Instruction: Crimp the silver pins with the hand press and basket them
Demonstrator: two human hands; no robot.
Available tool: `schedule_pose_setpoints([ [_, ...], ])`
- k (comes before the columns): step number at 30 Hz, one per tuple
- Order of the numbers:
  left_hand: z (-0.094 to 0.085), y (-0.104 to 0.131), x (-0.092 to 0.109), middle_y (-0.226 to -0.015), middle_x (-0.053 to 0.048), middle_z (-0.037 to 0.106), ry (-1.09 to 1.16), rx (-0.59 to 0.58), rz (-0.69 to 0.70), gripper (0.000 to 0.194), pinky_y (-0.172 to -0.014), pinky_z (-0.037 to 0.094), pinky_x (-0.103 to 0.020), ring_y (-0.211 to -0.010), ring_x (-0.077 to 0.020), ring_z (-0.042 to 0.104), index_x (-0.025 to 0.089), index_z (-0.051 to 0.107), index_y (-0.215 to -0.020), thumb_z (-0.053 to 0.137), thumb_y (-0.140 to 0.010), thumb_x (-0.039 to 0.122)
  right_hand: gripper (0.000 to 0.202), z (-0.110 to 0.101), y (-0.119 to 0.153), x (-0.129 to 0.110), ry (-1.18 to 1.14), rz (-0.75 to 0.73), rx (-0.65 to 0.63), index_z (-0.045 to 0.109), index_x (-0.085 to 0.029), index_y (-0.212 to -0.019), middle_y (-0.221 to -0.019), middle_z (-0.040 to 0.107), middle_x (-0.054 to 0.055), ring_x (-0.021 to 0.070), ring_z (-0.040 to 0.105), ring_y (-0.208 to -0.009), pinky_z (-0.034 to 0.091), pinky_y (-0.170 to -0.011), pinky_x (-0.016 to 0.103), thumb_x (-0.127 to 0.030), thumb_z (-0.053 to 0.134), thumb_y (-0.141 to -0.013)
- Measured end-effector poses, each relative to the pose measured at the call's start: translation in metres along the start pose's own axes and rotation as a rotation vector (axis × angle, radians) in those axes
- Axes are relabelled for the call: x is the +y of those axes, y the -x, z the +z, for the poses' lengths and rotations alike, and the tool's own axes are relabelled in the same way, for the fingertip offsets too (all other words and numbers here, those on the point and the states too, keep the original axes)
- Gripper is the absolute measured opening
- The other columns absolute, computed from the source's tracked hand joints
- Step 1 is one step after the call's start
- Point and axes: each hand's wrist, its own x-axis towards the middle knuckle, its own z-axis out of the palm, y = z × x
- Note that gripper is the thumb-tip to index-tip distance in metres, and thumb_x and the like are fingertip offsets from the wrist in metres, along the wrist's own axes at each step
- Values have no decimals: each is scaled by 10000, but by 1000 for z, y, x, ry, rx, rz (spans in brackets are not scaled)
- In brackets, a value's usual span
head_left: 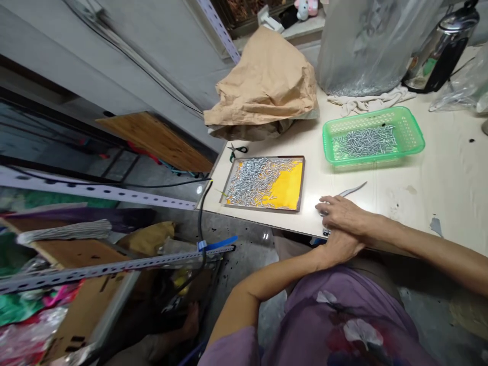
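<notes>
My right hand (341, 216) is over the table's front edge, its fingers bent and close together around something small that I cannot make out. A thin silver pointed tool (354, 189) shows just beyond its knuckles; whether it is held or lying there is unclear. Below and against it is my left hand (341, 248), with its fingers mostly hidden. A small metal piece (326, 232) shows by the fingertips. To the left, a shallow tray (303, 185) with a yellow bottom holds many small metal pins (251, 180). More pins (368, 142) lie in a green basket (371, 160).
Scissors (238, 149) lie behind the tray, near a crumpled brown paper bag (270, 76). A clear plastic bag (366, 46), a cloth (375, 100) and a metal kettle (442, 48) stand farther back. A black cable (200, 218) crosses the table's left corner.
</notes>
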Motion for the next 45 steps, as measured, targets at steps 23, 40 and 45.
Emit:
schedule_pose_setpoints([
  [23,-3,-5,-12,-1237,-116,654,-149,31,204,307,-1016,488,-382,-1196,-256,581,173,660,-1188,461,-965,243,174,-24,-23,13,-419,3,429,624,-201,-922,-893,665,65,177,594,-814,466,-709,307,-231,461,-974],
  [40,-142,-16,-189,-993,-134,634,-536,90,-457,193,-808,394,-375,-965,-272,493,161,644,-875,467,-924,102,297,-64,61,95,-44,612,755,680,-192,-1137,-893,647,83,221,620,-785,549,-721,394,-261,456,-956],
  [45,-149,-17,-188,-917,-141,658,-433,147,-461,210,-819,414,-387,-912,-272,535,167,625,-785,466,-897,87,300,-33,75,42,-158,476,614,670,-183,-1118,-909,659,79,197,642,-809,559,-710,351,-217,401,-989],
])
